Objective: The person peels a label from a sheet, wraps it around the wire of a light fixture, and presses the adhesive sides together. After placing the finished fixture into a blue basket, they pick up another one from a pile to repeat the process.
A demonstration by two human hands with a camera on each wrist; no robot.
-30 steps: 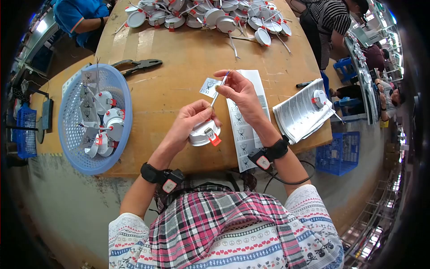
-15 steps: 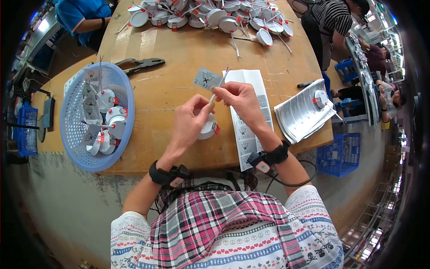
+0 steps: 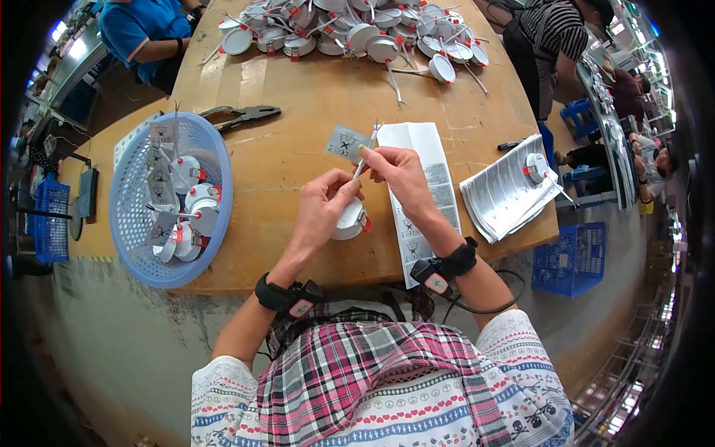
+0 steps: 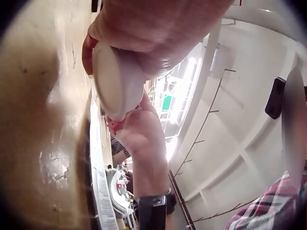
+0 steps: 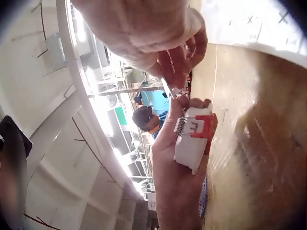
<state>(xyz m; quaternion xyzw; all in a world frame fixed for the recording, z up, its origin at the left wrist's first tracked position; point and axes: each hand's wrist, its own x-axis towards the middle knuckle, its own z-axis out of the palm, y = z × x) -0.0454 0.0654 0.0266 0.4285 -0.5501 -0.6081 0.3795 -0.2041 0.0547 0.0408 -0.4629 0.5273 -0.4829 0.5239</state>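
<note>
A round white downlight (image 3: 347, 223) with a red-tipped spring clip (image 5: 204, 125) hangs beneath my left hand (image 3: 319, 212). That hand pinches the white cable (image 3: 358, 170) close above the lamp, and its fingers lie along the housing in the right wrist view. Higher up, my right hand (image 3: 406, 179) pinches the same cable between thumb and fingers. A silver printed label (image 3: 345, 142) sticks out to the left of the cable there. Bare wire ends show above the right thumb. A sheet of the same labels (image 3: 414, 249) lies under the right forearm.
A blue basket (image 3: 123, 246) at left holds several labelled downlights. Pliers (image 3: 249, 114) lie behind it. Many downlights (image 3: 383, 50) are heaped at the far end. Printed papers (image 3: 495, 197) with one downlight (image 3: 535, 168) on top and a black marker (image 3: 510, 144) are at right.
My right hand has slid down the cable towards my left hand, which has turned over and covers more of the downlight. The label now stands beside the cable above the right thumb.
</note>
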